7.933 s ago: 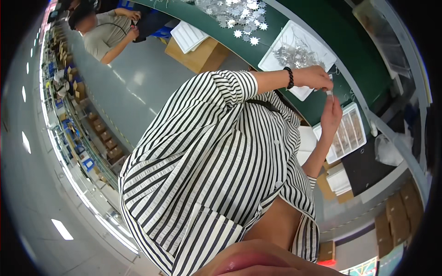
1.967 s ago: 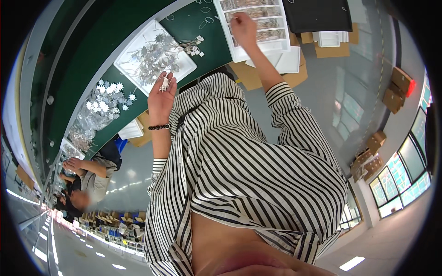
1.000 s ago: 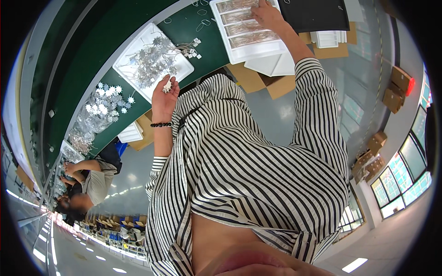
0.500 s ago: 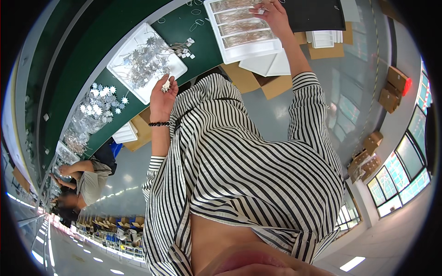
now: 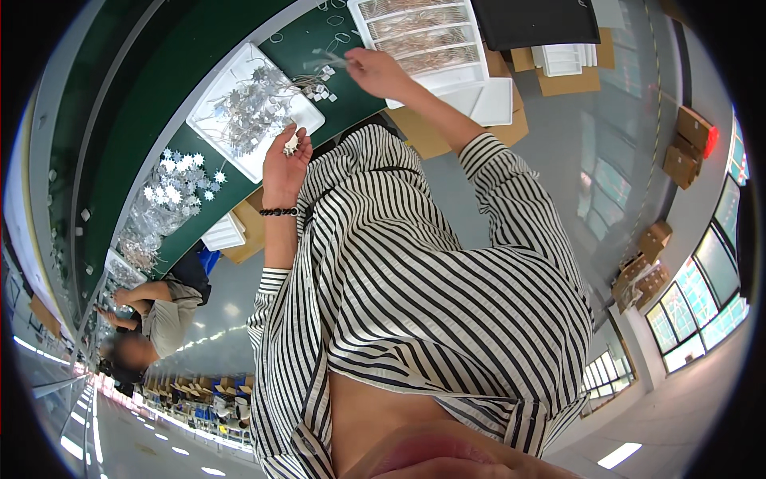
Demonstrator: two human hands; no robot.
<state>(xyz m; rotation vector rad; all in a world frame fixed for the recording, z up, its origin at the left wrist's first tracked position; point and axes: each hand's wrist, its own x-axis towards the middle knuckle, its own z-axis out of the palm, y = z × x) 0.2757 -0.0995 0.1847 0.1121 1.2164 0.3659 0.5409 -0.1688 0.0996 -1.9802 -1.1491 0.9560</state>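
My left hand (image 5: 286,164) has its fingers curled around a silver star-shaped piece (image 5: 292,145), by the near corner of a white tray (image 5: 249,166). Inside that tray lies a tangled heap of silver star-shaped pieces with wires (image 5: 254,112). Between the trays, above the green table (image 5: 363,108), my right hand (image 5: 381,76) pinches a thin pale wire (image 5: 327,60), smeared by motion. Several white square-ended wire leads (image 5: 323,86) lie beside the left tray. On the right, a compartmented white tray (image 5: 443,89) holds rows of thin copper-coloured wires (image 5: 423,41).
More silver stars (image 5: 179,180) are heaped left of the tray. A black panel (image 5: 536,22) sits at the upper right, with cardboard boxes (image 5: 568,80) and stacked white trays (image 5: 562,60) below. Another person (image 5: 163,315) works farther along the table.
My right hand has moved left from over the compartmented tray to above the table between the trays, bringing a pale wire along. My left hand stays nearly still with the star-shaped piece.
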